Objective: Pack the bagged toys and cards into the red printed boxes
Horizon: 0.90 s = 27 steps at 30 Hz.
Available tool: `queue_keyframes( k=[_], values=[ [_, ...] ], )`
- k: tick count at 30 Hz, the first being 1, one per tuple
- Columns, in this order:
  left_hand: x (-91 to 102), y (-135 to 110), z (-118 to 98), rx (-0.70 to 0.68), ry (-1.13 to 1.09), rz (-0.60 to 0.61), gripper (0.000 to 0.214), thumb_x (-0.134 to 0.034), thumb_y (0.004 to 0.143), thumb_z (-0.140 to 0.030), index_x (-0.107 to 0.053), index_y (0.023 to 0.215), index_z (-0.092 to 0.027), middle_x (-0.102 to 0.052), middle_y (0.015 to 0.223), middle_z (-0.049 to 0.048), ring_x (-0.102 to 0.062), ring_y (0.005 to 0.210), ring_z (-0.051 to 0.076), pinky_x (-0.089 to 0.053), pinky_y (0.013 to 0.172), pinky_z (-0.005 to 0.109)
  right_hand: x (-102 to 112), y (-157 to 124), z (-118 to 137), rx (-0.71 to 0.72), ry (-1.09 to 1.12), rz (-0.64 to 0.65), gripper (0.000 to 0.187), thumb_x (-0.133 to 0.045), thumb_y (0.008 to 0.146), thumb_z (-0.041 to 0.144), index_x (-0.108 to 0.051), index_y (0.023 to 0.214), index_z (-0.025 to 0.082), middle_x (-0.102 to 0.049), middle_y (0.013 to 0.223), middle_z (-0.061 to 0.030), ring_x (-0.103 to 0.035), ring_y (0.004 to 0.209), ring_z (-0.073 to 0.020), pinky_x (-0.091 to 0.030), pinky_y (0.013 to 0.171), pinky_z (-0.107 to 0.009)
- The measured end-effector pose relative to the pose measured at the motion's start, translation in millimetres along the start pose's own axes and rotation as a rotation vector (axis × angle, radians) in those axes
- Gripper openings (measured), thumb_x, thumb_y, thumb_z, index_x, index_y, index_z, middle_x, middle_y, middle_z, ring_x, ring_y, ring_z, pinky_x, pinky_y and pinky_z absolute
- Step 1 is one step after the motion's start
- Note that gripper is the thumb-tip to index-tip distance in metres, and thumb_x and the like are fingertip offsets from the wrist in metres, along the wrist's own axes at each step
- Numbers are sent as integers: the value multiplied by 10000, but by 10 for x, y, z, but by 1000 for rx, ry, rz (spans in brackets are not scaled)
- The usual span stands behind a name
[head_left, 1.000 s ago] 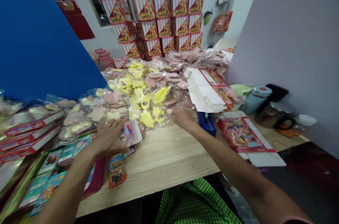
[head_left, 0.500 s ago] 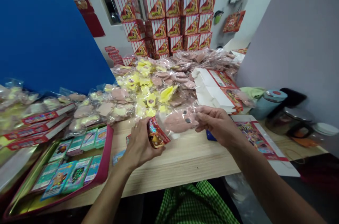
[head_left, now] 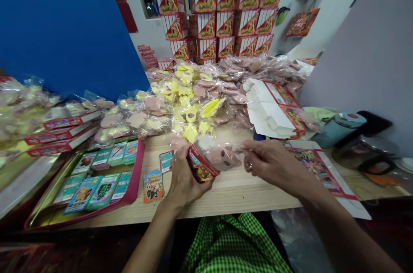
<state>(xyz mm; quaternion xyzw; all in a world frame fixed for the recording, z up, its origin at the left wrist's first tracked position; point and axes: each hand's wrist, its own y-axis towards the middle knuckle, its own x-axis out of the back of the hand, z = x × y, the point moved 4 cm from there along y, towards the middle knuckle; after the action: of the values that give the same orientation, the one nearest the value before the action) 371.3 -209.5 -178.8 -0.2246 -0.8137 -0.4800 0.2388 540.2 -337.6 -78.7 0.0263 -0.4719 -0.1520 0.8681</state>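
Observation:
My left hand (head_left: 185,182) is closed around a small red printed box (head_left: 203,165), held tilted above the table. In my right hand (head_left: 274,163), thumb and fingers pinch the end of a clear plastic bag with a flat pink toy (head_left: 222,157) inside, which has dark eye-like spots. The bagged toy lies right against the box's upper edge; whether part of it is inside the box I cannot tell. Left of my left hand, an orange card (head_left: 153,186) and a teal card (head_left: 166,161) lie on the wooden table (head_left: 245,197).
Bagged yellow toys (head_left: 190,114) and more bagged pink ones are heaped behind my hands. A tin (head_left: 137,178) of cards stands at left, near stacked red boxes (head_left: 61,139). At right are flattened cartons (head_left: 274,109), a blue bottle (head_left: 343,127) and a mug (head_left: 364,152). Display boxes (head_left: 206,19) rise behind.
The view has shifted, and both hands appear farther right. Less of the pink toy shows beside the box, as the two are closer. The two cards are now more fully uncovered.

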Motion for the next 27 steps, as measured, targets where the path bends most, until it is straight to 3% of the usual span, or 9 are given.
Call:
queue_keyframes(
  k=[3,5,8,11,15,18,21,24,27],
  values=[
    [-9,-14,-74,-132,11,81,1071,-803,719,-303,-164,1571,-192,-482,1402,190,-503,1312,389,-446,1087,566,-10,10,39,57,-102,64,190,-464,829,70,-576,719,178,-570,598,3,-502,544,-127,-296,560,-266],
    [-14,-26,-105,-124,-41,99,1096,-804,725,-323,-136,1586,-202,-472,1415,189,-497,1315,390,-454,1082,565,-2,-30,113,84,-117,10,223,-486,898,131,-637,1060,159,-616,675,2,-555,597,-154,-327,593,-271],
    [-38,-40,-109,-24,-119,62,1149,-827,717,-392,-112,1595,-193,-435,1439,193,-476,1334,386,-455,1083,560,23,-118,249,119,-113,-135,445,-509,975,222,-459,1414,163,-641,785,1,-584,641,-166,-383,621,-269],
    [-110,-58,-132,14,-188,38,1153,-828,713,-410,-112,1588,-183,-399,1458,197,-440,1368,380,-421,1118,564,-23,-147,352,212,-204,-172,284,-471,986,176,-553,1257,157,-659,920,-61,-615,755,-190,-439,685,-296],
    [-221,-107,-201,74,-291,4,1195,-852,663,-419,-114,1579,-212,-383,1462,181,-424,1368,383,-400,1135,589,-93,-130,343,286,-505,-221,219,-394,932,93,-596,933,179,-632,856,-110,-603,811,-275,-458,725,-397],
    [-323,-134,-260,146,-348,-2,1340,-922,574,-471,-64,1583,-267,-386,1463,157,-443,1347,379,-428,1121,592,-125,-160,208,369,-554,-349,231,-463,956,247,-615,1113,171,-650,1152,-192,-618,1022,-359,-480,813,-485],
    [-465,-102,-305,234,-353,14,1492,-979,451,-462,-29,1589,-287,-422,1439,146,-483,1304,377,-454,1103,593,-319,-148,-84,478,-534,-267,300,-464,970,353,-658,1184,271,-540,1462,-145,-568,1237,-403,-471,894,-558],
    [-598,-24,-330,351,-364,157,1508,-978,438,-484,-46,1602,-258,-442,1443,179,-495,1299,407,-463,1085,634,-455,-84,-478,423,-473,-248,335,-415,993,379,-733,1068,304,-491,1521,-109,-509,1342,-408,-477,958,-602],
    [-496,60,-232,377,-335,375,1325,-937,480,-617,-285,1569,-234,-443,1489,214,-471,1348,458,-445,1073,694,-430,-30,-848,313,-424,-295,427,-365,997,469,-739,911,282,-569,1426,-136,-519,1336,-399,-465,1024,-627]
  ],
)
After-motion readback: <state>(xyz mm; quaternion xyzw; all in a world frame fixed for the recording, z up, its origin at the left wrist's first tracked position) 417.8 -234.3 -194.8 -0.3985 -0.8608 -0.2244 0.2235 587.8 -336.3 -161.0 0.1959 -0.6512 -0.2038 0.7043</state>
